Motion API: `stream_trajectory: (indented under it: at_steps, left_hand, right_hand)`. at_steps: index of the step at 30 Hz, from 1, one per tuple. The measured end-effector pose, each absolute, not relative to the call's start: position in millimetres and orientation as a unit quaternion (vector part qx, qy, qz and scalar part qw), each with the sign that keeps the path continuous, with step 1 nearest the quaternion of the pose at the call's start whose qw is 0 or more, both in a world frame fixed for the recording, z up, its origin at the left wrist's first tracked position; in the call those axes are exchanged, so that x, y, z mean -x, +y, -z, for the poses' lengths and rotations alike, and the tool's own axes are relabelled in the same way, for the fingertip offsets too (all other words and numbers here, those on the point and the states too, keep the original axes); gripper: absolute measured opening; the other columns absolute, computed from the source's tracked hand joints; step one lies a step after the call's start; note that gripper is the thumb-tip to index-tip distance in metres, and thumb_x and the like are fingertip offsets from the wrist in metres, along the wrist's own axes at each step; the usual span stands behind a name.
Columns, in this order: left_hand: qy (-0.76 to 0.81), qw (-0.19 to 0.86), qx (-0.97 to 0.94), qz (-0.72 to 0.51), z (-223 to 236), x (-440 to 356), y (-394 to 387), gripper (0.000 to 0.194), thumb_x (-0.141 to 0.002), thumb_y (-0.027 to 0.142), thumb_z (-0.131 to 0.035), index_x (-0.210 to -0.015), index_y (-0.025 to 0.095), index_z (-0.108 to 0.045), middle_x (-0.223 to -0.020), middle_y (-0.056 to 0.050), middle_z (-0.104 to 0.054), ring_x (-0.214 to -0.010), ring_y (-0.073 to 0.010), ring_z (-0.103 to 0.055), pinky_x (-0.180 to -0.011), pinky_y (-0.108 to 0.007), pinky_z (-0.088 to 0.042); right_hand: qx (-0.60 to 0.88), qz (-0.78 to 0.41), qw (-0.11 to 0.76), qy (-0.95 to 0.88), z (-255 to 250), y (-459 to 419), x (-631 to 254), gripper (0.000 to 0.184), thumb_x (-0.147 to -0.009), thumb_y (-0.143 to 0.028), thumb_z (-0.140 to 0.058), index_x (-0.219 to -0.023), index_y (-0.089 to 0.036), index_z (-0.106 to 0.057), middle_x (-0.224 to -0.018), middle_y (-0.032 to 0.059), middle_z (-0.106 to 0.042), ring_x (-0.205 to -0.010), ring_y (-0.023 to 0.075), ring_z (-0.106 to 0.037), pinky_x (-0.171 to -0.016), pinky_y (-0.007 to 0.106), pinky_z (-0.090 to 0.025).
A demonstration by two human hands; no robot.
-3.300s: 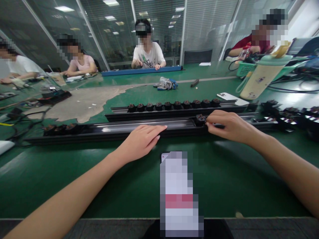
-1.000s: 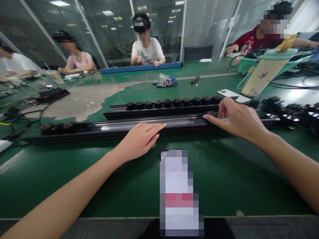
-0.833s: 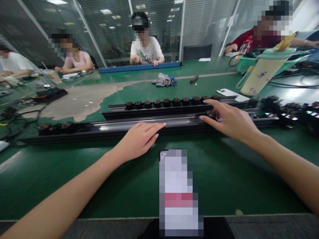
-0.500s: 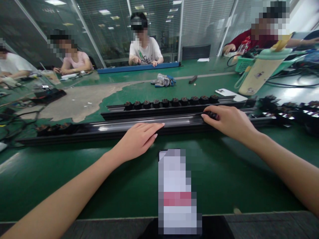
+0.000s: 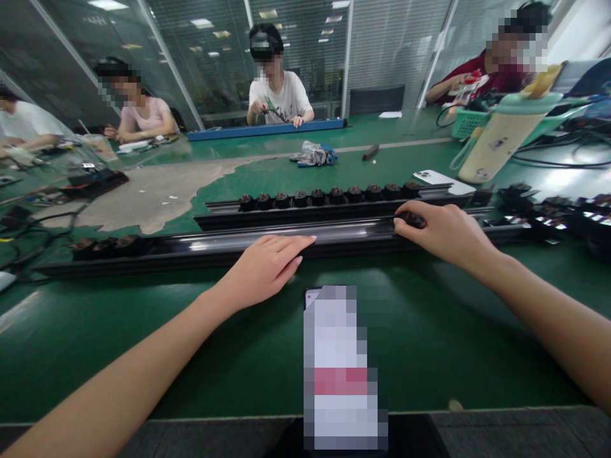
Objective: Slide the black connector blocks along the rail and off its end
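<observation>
My left hand lies on the near edge of a long black rail, fingers stretched out and holding nothing. With fingers curled, my right hand grips a small black socket module at the rail's channel, towards its right part. The fingers hide much of that piece. Several similar black modules sit in the left end of the same rail. Behind it lies a second black rail, which bears a row of round black modules with metal contacts.
A phone lies in front of me. Loose black modules are piled at the right. Beyond are a white phone, a tumbler, a green basket and gloves. Several people sit around the green table.
My right hand has shifted slightly right along the rail with the black module. My left hand has stayed put. The person at the far right has raised a hand.
</observation>
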State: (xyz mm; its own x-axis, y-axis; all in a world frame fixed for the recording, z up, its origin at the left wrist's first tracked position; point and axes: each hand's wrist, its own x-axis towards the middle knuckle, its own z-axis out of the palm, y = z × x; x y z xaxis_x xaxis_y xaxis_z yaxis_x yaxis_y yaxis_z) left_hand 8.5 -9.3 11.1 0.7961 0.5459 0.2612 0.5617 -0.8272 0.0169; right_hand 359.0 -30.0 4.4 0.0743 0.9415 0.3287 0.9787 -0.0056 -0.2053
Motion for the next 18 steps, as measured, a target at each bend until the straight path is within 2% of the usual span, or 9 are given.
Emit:
stream_trajectory:
  at_steps: [6,12,18]
  left_hand:
    - [-0.295,0.031,0.947,0.123,-11.6,-8.6,-9.8,0.043,-0.108,0.027,-0.036,-0.146,0.016,-0.051,-0.143,-0.011,-0.064,-0.129,-0.0229,-0.062,-0.108,-0.042,-0.047]
    - [-0.297,0.028,0.946,0.125,-11.3,-8.5,-9.0,0.043,-0.108,0.027,-0.035,-0.146,0.017,-0.052,-0.142,-0.011,-0.065,-0.130,-0.0231,-0.062,-0.109,-0.043,-0.047]
    - [-0.293,0.030,0.948,0.125,-11.7,-8.6,-8.8,0.044,-0.108,0.027,-0.035,-0.146,0.015,-0.052,-0.142,-0.011,-0.065,-0.128,-0.0230,-0.063,-0.108,-0.042,-0.048]
  right_hand:
    - [0.721,-0.012,0.201,-0.663,-7.4,-27.2,-361.9,0.058,-0.083,-0.076,-0.054,-0.110,-0.029,-0.074,-0.086,0.0074,-0.070,-0.082,0.0263,-0.063,-0.071,0.038,-0.044]
    - [0.696,-0.013,0.232,-0.679,-0.9,-22.4,-366.6,0.051,-0.084,-0.069,-0.056,-0.107,-0.026,-0.073,-0.085,0.0069,-0.069,-0.078,0.0232,-0.062,-0.074,0.038,-0.047]
    - [0.697,-0.020,0.225,-0.680,-1.8,-22.9,-367.9,0.046,-0.086,-0.065,-0.056,-0.107,-0.028,-0.074,-0.086,0.0063,-0.070,-0.077,0.0229,-0.062,-0.075,0.038,-0.046]
